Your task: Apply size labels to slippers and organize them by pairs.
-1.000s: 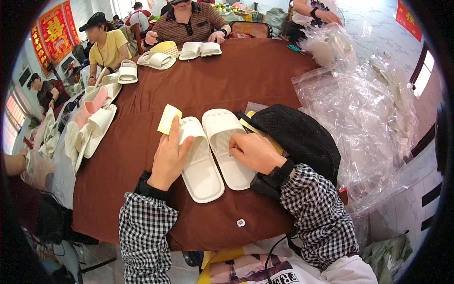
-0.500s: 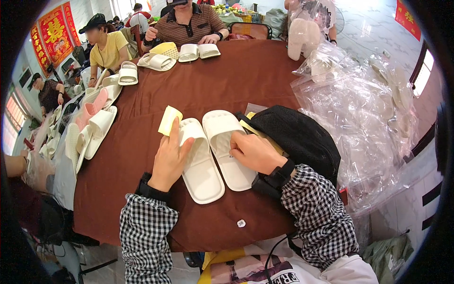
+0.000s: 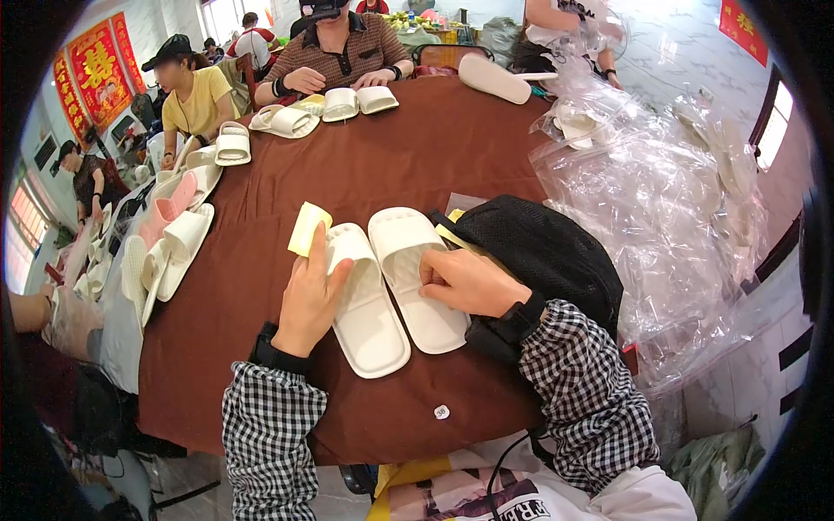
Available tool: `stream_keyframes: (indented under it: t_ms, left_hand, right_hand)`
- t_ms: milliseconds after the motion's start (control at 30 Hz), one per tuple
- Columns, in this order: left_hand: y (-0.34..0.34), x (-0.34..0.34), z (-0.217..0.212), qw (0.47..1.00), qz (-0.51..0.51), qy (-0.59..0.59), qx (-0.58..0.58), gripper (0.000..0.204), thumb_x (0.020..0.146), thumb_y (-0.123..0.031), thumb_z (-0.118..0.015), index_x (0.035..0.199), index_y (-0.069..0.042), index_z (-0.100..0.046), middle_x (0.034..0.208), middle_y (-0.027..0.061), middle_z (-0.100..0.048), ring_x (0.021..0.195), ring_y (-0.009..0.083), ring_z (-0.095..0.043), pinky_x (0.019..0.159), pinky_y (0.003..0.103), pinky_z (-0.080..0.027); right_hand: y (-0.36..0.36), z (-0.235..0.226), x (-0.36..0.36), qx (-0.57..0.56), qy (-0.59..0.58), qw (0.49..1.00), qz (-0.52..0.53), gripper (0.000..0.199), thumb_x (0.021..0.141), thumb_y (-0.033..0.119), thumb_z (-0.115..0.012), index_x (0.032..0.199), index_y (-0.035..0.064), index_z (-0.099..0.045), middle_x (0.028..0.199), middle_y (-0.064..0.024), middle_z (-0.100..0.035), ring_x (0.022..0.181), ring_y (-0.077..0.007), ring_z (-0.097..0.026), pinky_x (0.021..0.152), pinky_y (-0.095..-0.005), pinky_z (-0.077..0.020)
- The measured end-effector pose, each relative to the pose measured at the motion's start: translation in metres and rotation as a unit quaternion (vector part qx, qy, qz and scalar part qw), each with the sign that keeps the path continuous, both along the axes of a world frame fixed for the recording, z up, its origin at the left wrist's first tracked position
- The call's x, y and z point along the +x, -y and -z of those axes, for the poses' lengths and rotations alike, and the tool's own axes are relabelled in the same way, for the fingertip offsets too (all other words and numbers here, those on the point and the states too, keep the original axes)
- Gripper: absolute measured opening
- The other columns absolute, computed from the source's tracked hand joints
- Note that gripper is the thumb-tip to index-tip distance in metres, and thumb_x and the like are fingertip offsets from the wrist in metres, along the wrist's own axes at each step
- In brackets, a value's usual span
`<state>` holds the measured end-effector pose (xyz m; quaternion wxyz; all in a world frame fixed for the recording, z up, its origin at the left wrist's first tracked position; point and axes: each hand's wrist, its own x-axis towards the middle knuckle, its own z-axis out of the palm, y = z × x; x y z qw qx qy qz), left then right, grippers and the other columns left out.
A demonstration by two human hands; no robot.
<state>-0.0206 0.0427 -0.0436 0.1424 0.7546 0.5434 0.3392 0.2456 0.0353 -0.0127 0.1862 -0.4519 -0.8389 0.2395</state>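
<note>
Two white slippers lie side by side, toes pointing away from me: the left slipper (image 3: pixel 372 334) and the right slipper (image 3: pixel 437 323). Beside the left one is my left hand (image 3: pixel 307 295), its index finger stretched out and its thumb apart, near the strap. A curled yellow strip (image 3: pixel 308 229) sits at that index fingertip, apparently held by fingers partly hidden behind it. My right hand (image 3: pixel 473 280) reaches over the right slipper, fingers curled together with the tips at the footbed below the strap. Whatever they pinch or press is hidden.
A black mesh bag (image 3: pixel 543 252) lies right of the slippers, with clear plastic bags (image 3: pixel 643 226) heaped beyond. A small round white sticker (image 3: pixel 440 412) is near the front edge. More slippers (image 3: pixel 185 234) line the table's left side. Co-workers sit across the brown-covered table (image 3: pixel 347 161).
My hands stay nearly in place; the right fingers now cover a small dark mark on the footbed. At the far right, a white slipper has come down from upright to lie near the table edge.
</note>
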Motion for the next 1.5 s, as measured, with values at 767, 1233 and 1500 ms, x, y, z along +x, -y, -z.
stream_keyframes:
  t_ms: [767, 1233, 1500]
  left_hand:
    - [-0.004, -0.002, 0.004, 1.0, 0.002, 0.002, 0.02, 0.07, 0.1, -0.041, -0.053, 0.156, -0.009, -0.024, 0.136, 0.0287, -0.05, 0.123, 0.0431, -0.052, 0.101, 0.045, -0.044]
    - [-0.003, -0.004, 0.005, 1.0, -0.005, -0.006, -0.003, 0.071, 0.101, -0.042, -0.053, 0.156, -0.009, -0.024, 0.136, 0.0281, -0.05, 0.122, 0.0429, -0.053, 0.1, 0.045, -0.045]
    - [0.005, -0.005, -0.004, 1.0, 0.001, -0.013, -0.02, 0.075, 0.099, -0.038, -0.057, 0.157, -0.007, -0.02, 0.134, 0.0304, -0.051, 0.12, 0.0445, -0.053, 0.098, 0.046, -0.045]
  right_hand:
    - [-0.002, 0.01, -0.002, 0.028, 0.017, 0.999, 0.026, 0.02, 0.091, 0.021, -0.063, 0.095, 0.0024, -0.057, 0.087, -0.0167, -0.068, 0.084, -0.034, -0.067, 0.072, -0.0436, -0.05]
    - [-0.003, 0.002, 0.002, -0.015, -0.025, 1.0, 0.011, 0.019, 0.09, 0.018, -0.065, 0.095, 0.001, -0.058, 0.082, -0.0155, -0.069, 0.073, -0.0272, -0.069, 0.066, -0.0381, -0.052]
    - [-0.004, -0.007, 0.015, -0.005, -0.13, 0.99, 0.057, 0.009, 0.088, 0.004, -0.063, 0.09, -0.0024, -0.057, 0.073, -0.0129, -0.066, 0.058, -0.0205, -0.066, 0.056, -0.0317, -0.0506]
